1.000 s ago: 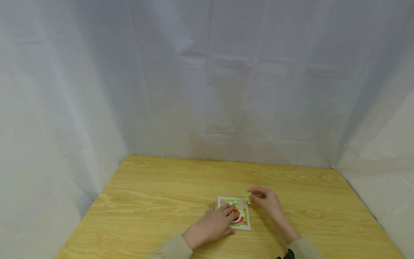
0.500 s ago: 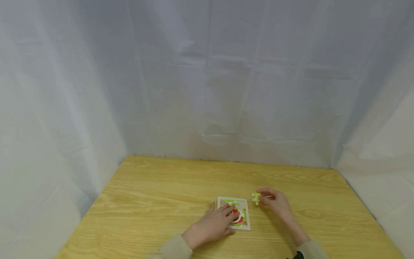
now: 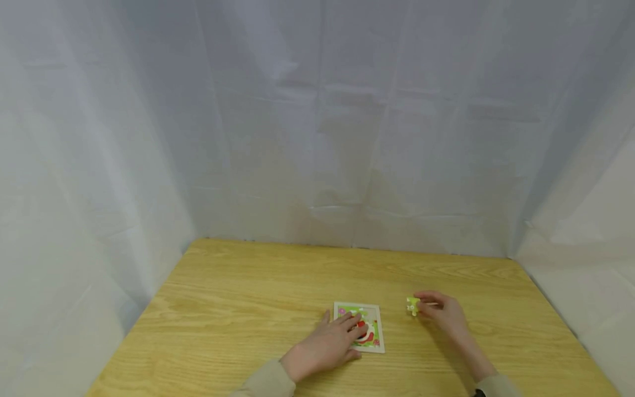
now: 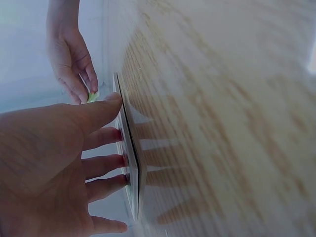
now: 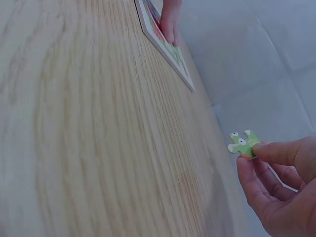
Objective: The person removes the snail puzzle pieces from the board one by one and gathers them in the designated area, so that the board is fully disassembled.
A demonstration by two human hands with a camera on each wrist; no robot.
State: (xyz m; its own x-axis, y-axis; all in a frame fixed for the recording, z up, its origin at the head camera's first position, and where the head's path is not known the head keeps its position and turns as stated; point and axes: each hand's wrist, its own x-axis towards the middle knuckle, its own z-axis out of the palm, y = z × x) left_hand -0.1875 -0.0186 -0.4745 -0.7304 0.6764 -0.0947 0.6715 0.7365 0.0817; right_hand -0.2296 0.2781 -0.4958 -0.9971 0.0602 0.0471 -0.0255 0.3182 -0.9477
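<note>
A framed jigsaw puzzle (image 3: 381, 331) with a pale border and a green, red and white picture lies flat on the table. My left hand (image 3: 329, 343) rests on it with fingers spread, covering the puzzle's left and middle part. In the left wrist view the fingertips (image 4: 118, 160) press on the puzzle's face. To the right of the frame, my right hand (image 3: 444, 315) pinches a green puzzle piece (image 5: 245, 144) between thumb and fingers. The piece has white spots and knobs, and it is held above the table. At the frame's upper right, a bare pale patch shows among the pieces.
The wood-grain table (image 3: 238, 298) reaches back to a pale hanging sheet (image 3: 347, 138). More of the sheet hangs at the left (image 3: 74, 193) and right sides. A dark band sits at the right sleeve's cuff.
My right hand has drawn the green puzzle piece away from the puzzle's upper right corner, moving to the right. The left hand has stayed in place on the puzzle.
</note>
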